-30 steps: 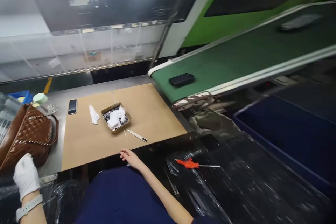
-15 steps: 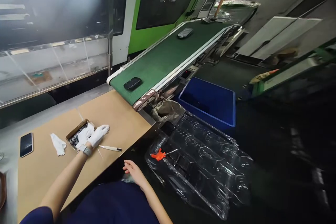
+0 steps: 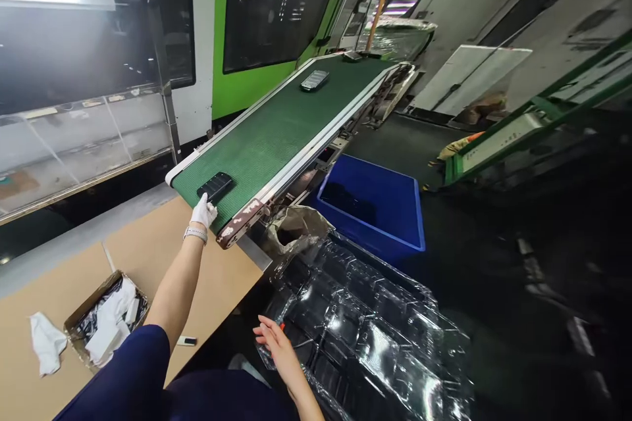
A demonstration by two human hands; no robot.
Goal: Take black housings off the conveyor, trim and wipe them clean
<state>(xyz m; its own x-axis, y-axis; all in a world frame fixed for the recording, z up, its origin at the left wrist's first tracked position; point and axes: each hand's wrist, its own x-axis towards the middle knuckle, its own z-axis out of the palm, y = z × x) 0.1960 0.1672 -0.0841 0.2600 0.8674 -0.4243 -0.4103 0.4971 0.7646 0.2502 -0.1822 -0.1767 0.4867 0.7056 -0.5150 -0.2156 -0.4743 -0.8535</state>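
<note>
A black part [image 3: 217,185] lies at the near end of the green conveyor belt [image 3: 269,138]. My left hand [image 3: 203,212], in a white glove, is at its near edge, the thumb and fingers closed on that edge. My right hand [image 3: 276,340] is bare and holds nothing, its fingers apart, beside the plastic-wrapped black trays [image 3: 365,316]. Farther up the belt rests another part with a grey face [image 3: 315,80]. On the brown tabletop [image 3: 162,243] stands a small box [image 3: 74,322] with white cloth and small dark pieces in it.
A white cloth [image 3: 47,344] lies left of the box, and a knife [image 3: 186,341] is partly hidden by my left arm. A blue bin [image 3: 390,200] stands on the floor right of the conveyor, behind an open bag [image 3: 299,227]. Green machine panels stand behind the belt.
My left hand has moved from beside the box up to the near black part on the belt. My right hand has shifted slightly right and down. The view has swung toward the right.
</note>
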